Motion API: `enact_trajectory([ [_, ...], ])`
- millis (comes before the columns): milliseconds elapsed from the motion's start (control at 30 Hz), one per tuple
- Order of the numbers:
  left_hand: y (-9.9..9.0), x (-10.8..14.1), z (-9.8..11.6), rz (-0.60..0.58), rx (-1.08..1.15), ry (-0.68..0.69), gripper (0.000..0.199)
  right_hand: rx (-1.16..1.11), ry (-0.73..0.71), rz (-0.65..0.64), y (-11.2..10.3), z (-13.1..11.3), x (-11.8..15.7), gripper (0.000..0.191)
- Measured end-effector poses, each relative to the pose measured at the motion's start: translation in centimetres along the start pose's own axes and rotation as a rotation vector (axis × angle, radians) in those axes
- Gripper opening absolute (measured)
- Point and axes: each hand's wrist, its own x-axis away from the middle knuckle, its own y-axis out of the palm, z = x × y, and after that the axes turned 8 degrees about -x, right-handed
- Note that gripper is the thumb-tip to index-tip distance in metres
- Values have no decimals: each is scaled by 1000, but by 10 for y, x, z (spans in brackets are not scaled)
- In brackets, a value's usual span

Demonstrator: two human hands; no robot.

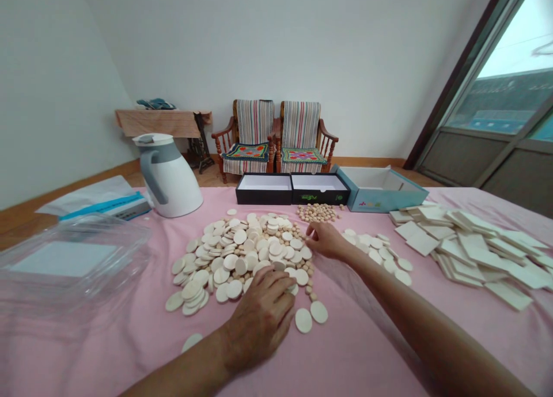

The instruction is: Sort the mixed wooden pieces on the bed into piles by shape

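A broad heap of round wooden discs [239, 235] lies on the pink cloth, with small wooden beads [307, 267] mixed in along its right side. My left hand [266, 310] rests at the heap's near edge, fingers stretched loosely over the discs. Two discs [311, 316] lie just right of it. At the heap's right edge is my right hand [326, 238], its fingers bent down and drawn together beside the beads; whatever is between the fingertips is hidden. Behind this hand sits a separate pile of beads [318, 212]. A smaller group of discs [380, 253] lies to its right.
Square wooden tiles [470, 241] are heaped at right. Along the far edge stand two black boxes [264, 196] and a light blue box [384, 200]. A white jug [173, 178], a blue-and-white packet [108, 208] and clear plastic trays [73, 259] occupy the left.
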Motion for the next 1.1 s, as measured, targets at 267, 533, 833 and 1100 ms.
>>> enact_trajectory([
  [267,1,2,-2,-22,8,-1,15,30,97,121,-9,29,-22,12],
  [533,5,4,-4,-24,14,-1,13,90,125,402,-16,47,-48,26],
  [833,4,4,-4,-9,5,11,14,29,-334,40,19,6,-62,32],
  [1100,4,5,-5,-38,22,3,16,121,-218,25,14,12,-61,26],
])
